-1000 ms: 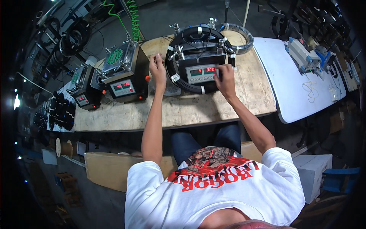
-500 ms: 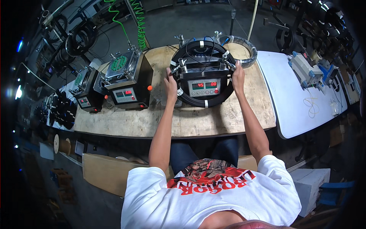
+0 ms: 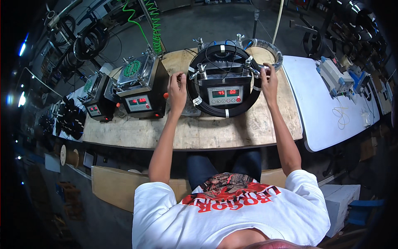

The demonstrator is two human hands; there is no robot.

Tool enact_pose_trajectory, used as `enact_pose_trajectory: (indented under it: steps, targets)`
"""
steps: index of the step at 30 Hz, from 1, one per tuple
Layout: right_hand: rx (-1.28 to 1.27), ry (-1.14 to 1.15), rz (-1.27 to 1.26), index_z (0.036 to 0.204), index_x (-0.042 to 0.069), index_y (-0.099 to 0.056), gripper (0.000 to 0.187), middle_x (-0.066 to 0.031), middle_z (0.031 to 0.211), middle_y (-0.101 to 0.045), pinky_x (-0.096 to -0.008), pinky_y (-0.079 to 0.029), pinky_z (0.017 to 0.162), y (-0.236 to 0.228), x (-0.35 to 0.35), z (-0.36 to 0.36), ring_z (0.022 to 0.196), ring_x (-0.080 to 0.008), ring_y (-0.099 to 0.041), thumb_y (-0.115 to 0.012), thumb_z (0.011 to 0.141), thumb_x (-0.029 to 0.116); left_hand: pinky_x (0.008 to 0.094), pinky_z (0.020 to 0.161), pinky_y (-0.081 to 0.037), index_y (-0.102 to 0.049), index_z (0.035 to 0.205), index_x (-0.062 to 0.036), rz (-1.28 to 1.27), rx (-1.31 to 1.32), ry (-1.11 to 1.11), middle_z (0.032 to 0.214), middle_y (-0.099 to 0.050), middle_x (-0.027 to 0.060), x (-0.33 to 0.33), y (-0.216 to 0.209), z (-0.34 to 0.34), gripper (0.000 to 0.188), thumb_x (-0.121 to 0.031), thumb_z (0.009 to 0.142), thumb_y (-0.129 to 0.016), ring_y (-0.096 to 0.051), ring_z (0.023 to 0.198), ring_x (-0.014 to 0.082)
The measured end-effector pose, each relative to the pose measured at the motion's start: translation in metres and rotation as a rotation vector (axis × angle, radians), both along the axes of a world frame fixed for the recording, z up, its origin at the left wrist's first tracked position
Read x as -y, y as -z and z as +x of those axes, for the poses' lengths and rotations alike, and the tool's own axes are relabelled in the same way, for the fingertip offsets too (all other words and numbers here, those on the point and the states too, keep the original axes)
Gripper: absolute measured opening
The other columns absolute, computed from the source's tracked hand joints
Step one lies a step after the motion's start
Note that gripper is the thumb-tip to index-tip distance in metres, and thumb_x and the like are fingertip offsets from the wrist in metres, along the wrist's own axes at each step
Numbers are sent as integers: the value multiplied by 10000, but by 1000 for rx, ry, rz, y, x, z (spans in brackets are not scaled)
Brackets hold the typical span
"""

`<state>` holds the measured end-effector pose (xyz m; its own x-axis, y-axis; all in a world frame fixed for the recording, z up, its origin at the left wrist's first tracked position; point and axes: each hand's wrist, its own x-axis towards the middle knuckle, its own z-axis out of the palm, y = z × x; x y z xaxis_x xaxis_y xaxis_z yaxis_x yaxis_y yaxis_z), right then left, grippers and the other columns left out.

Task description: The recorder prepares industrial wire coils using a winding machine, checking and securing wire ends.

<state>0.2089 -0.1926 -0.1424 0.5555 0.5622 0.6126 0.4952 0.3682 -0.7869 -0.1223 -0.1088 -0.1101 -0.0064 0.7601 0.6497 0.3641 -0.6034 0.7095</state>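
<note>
A coil of black cable (image 3: 227,113), bound with white tape bands, rests against the front of a black-and-metal bench machine (image 3: 207,89). The machine's red-digit panel shows through the ring. Off the coil's left side, my left hand (image 3: 177,89) is raised, fingers upright and holding nothing. At the right side my right hand (image 3: 269,85) has its fingers bent and parted, close to a metal clamp lever (image 3: 253,71) on the machine's corner. Whether its fingertips touch the lever or the coil is hard to tell. Thin black cable strands cross the machine's top.
Left on the wooden bench (image 3: 199,139) stand two similar machines, one with a green round top (image 3: 132,68). A grey ring of tubing (image 3: 277,56) lies behind the coil. To the right, a white table (image 3: 315,116) bears a grey-blue device (image 3: 333,76). Green coiled hoses (image 3: 155,31) hang behind.
Both hands have come off the coil's sides. My left hand has moved left, away from it; my right hand has shifted slightly right. The coil stays against the machine.
</note>
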Motion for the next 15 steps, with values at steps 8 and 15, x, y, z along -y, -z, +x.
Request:
enact_pose_trajectory:
  steps: [8, 15]
  targets:
    - [331, -145, -229, 986, -30, -615, 177, -78, 664, -601, -309, -445, 571, -48, 14, -9, 591, -129, -522, -700, 906, 104, 398, 620, -465, -575, 1002, 11, -104, -463, 309, 771, -635, 190, 5, -40, -6, 265, -246, 967, -630, -626, 681, 332]
    - [145, -205, -195, 867, -59, -610, 193, -68, 694, -641, -281, -453, 590, -46, 10, -10, 641, -91, -555, -721, 892, 96, 368, 627, -462, -573, 978, 14, 208, -522, 293, 788, -615, 184, -5, -31, -11, 220, -200, 969, -619, -616, 685, 303]
